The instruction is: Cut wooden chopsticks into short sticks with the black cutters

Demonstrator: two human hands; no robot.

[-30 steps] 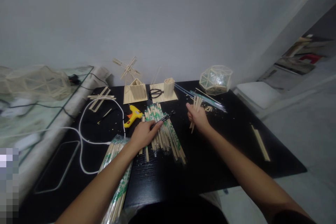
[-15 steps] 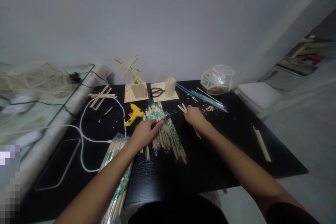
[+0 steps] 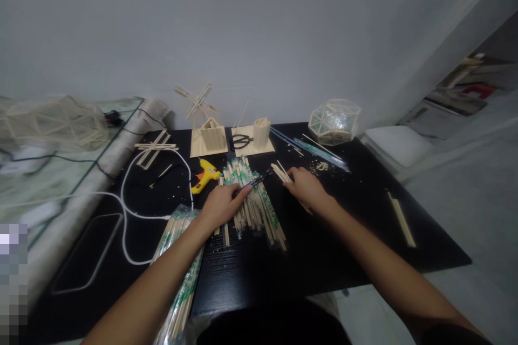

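Observation:
My left hand (image 3: 222, 206) rests on a pile of wrapped wooden chopsticks (image 3: 259, 207) in the middle of the black table (image 3: 324, 248) and holds a dark tool (image 3: 259, 179) that points up and right. My right hand (image 3: 307, 188) is shut on a small bundle of bare wooden sticks (image 3: 281, 172), laid low over the table just right of the pile. The tips of the sticks lie close to the tip of the dark tool.
A yellow glue gun (image 3: 205, 176) with a white cable (image 3: 127, 210) lies left of the pile. Stick models (image 3: 210, 137), black scissors (image 3: 240, 142), a stick cup (image 3: 261, 132) and a faceted stick-and-glass ball (image 3: 334, 121) stand at the back. Another chopstick pack (image 3: 180, 280) lies near-left; a loose stick (image 3: 401, 219) right.
My right hand has come down and left from holding the sticks upright to laying them flat beside the pile. My left hand has stayed in place.

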